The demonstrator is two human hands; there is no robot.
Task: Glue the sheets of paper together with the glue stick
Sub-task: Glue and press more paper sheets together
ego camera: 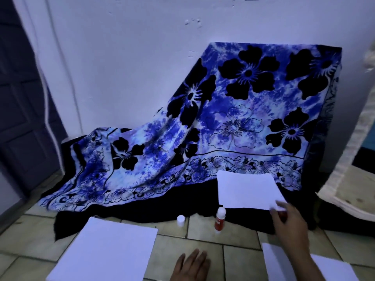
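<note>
The right hand (288,226) pinches the near right corner of a small white paper sheet (246,189), holding it up in front of a black cloth (142,211); the left hand (192,266) lies flat on the pale tiled floor (213,238), fingers straight, holding nothing; just left of the right hand a red glue stick with a white tip (219,221) stands upright on the floor, its small white cap (180,219) apart to the left; a large white paper sheet (107,250) lies at the left, another white sheet (336,269) under the right forearm; behind, a blue flowered cloth (243,110) drapes down over the black one.
</note>
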